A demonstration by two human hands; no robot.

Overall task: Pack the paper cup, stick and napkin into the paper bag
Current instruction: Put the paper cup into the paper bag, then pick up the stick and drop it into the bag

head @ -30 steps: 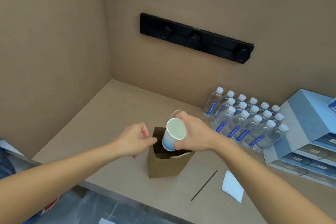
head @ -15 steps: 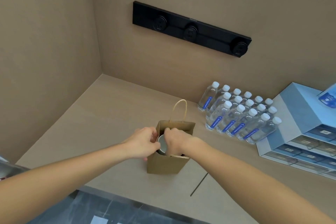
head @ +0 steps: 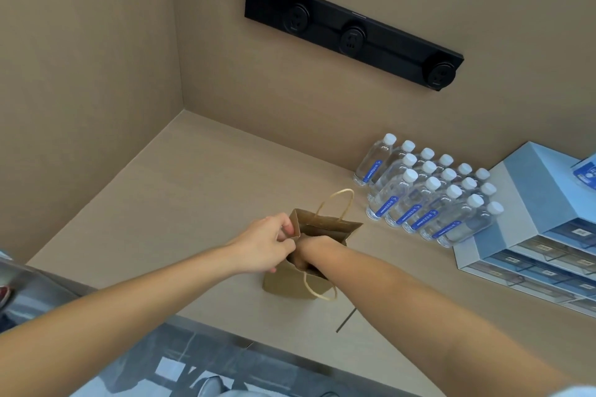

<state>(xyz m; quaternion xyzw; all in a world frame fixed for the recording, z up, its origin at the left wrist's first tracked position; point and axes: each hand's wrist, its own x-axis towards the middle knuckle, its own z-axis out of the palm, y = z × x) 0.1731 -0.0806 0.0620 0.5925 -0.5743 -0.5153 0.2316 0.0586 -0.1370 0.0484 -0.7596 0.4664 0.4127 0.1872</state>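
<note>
A brown paper bag with twine handles stands upright on the beige counter. My left hand pinches the bag's left rim and holds the mouth wide. My right hand is plunged into the bag up to the wrist, so its fingers and the paper cup are hidden inside. A thin dark stick lies on the counter just right of the bag, mostly covered by my right forearm. The napkin is hidden behind that forearm.
Several water bottles stand in rows at the back right. A pale blue drawer unit sits at the far right. A black socket strip is on the back wall. The counter's front edge runs below the bag.
My right hand has carried the blue-and-white cup from above the bag's mouth down into the bag, until hand and cup went out of sight. My left hand moved onto the rim.
</note>
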